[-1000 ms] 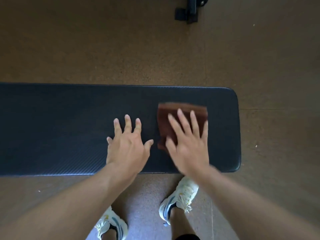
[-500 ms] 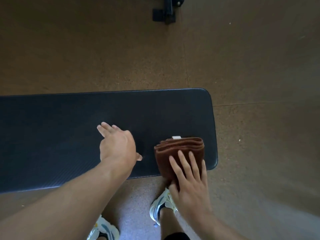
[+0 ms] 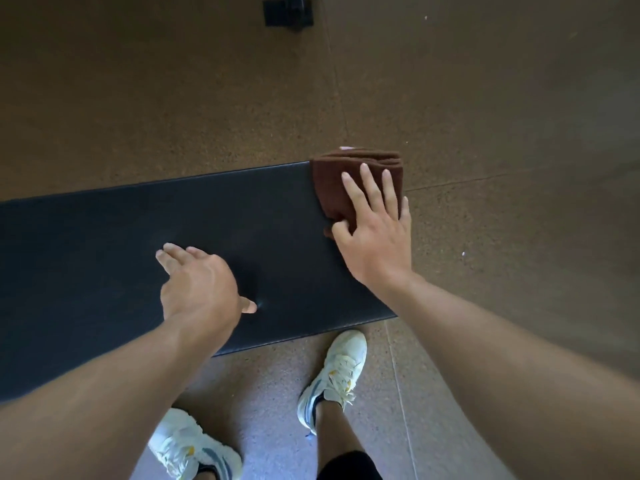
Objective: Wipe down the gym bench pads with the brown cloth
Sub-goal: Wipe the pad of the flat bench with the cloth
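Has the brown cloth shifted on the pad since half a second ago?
Yes. The brown cloth went from the near edge of the bench pad to its far end corner, under the right hand.

Bench pad: long, black, matte, lay flat, running left to right. Brown cloth: folded in several layers, sat on the pad's far right corner, its stacked edges overhanging the far edge; small pale tag poked out behind.
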Motion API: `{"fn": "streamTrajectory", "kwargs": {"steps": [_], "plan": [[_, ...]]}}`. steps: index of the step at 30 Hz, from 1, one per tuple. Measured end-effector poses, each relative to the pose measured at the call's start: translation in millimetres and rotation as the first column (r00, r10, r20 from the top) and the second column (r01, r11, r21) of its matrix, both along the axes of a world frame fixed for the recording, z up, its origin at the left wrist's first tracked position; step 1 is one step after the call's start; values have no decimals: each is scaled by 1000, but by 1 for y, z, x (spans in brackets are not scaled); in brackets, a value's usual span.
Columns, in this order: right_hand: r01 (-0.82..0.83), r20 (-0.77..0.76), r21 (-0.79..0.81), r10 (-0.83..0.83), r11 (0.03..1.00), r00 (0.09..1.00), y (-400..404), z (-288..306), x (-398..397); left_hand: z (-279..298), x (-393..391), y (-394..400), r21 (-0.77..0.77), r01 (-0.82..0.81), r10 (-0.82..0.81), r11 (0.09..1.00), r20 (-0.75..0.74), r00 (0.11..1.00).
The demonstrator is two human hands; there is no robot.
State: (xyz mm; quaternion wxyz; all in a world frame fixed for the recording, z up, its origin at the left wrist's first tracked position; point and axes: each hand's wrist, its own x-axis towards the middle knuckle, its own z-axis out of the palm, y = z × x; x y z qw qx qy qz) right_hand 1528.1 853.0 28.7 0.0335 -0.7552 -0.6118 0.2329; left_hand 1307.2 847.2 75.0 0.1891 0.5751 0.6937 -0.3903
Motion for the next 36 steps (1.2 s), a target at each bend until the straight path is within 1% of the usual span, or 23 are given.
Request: {"fn": "streamTrajectory", "kwargs": {"steps": [2, 4, 7, 9, 10, 11, 13, 15, 17, 18, 20, 21, 22, 23, 27, 28, 29, 30, 31, 32, 33, 35, 36], "plan": [[162, -74, 0, -162, 987, 984, -44, 3, 15, 1, 0, 0, 14, -6, 6, 1000, 6, 1000], [300, -171, -58, -306, 952, 937, -95, 12, 22, -1, -1, 0, 30, -3, 3, 1000, 9, 1000], [398, -248, -158, -427, 904, 870, -161, 31, 16, 0, 0, -1, 24, 1, -1, 1000, -9, 1000], [479, -296, -220, -526, 850, 797, -175, 43, 7, 3, 0, -1, 16, -26, 26, 1000, 12, 1000], [554, -330, -252, -609, 793, 721, -174, 49, 2, 4, -2, -3, 23, -61, 59, 998, 50, 997], [635, -366, -295, -698, 714, 615, -167, 58, -5, 4, -5, -5, 41, -114, 109, 993, 110, 988], [757, -427, -393, -832, 522, 353, -148, 79, -18, 4, -13, -16, 91, -266, 228, 960, 302, 926], [775, -533, -489, -840, 400, 98, -130, 106, -30, 7, -17, -36, 149, -438, 270, 886, 604, 750], [729, -630, -576, -769, 369, -108, -119, 130, -43, 26, -8, -57, 136, -569, 231, 811, 820, 524], [677, -661, -626, -724, 387, -198, -114, 139, -50, 39, 2, -64, 34, -636, 274, 771, 884, 378], [544, -660, -726, -650, 422, -377, -107, 152, -63, 68, 24, -71, -308, -681, 451, 665, 892, 37], [490, -642, -758, -628, 432, -440, -104, 155, -69, 77, 33, -73, -394, -666, 504, 633, 863, -32], [458, -632, -771, -623, 443, -461, -100, 158, -74, 80, 39, -75, -408, -660, 524, 631, 852, -27], [438, -631, -773, -632, 459, -450, -98, 158, -79, 81, 43, -78, -402, -656, 535, 639, 845, 3], [418, -633, -767, -679, 486, -372, -91, 157, -92, 84, 42, -73, -323, -626, 529, 709, 831, 170], [452, -640, -754, -687, 477, -344, -91, 155, -93, 85, 43, -72, -333, -625, 513, 706, 849, 126], [483, -647, -738, -699, 472, -305, -93, 152, -94, 87, 44, -70, -412, -628, 517, 661, 856, -17], [512, -643, -720, -727, 468, -239, -94, 149, -93, 89, 45, -66, -555, -606, 543, 569, 808, -230], [524, -637, -700, -756, 484, -153, -95, 148, -92, 90, 44, -61, -723, -539, 576, 432, 681, -453], [511, -629, -688, -775, 515, -66, -96, 150, -91, 92, 43, -55, -856, -444, 590, 266, 509, -627], [476, -639, -673, -769, 566, 11, -97, 152, -89, 92, 40, -50, -920, -363, 589, 149, 378, -715], [422, -658, -633, -738, 648, 147, -96, 157, -86, 96, 34, -41, -945, -315, 603, 93, 305, -737], [432, -661, -612, -728, 663, 180, -95, 158, -84, 97, 33, -39, -947, -311, 610, 76, 291, -737]]}}
